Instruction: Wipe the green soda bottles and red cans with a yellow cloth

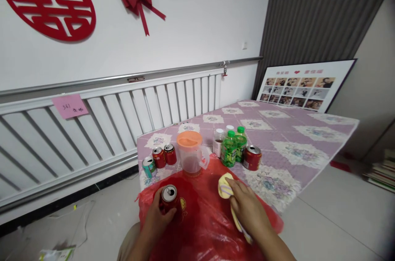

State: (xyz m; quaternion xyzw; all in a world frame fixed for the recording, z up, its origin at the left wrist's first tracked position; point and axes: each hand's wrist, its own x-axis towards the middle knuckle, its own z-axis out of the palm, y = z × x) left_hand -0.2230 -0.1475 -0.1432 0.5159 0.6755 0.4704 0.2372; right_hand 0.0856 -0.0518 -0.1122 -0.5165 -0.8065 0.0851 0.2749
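My left hand (158, 215) is wrapped round a red drink can (169, 197) that stands upright on a red plastic sheet (200, 224). My right hand (247, 207) lies over a pale yellow cloth (224, 186) and presses it onto the same sheet, fingers curled on the cloth. Just beyond the hands stands a clear jug with an orange lid (190, 152).
On the purple patterned table (293, 129) stand two red cans (164, 155), a teal can (149, 166), two green bottles (233, 146), two small white-capped bottles (219, 142) and another red can (252, 157). A white radiator (92, 129) runs along the wall. A photo board (302, 86) leans at the far right.
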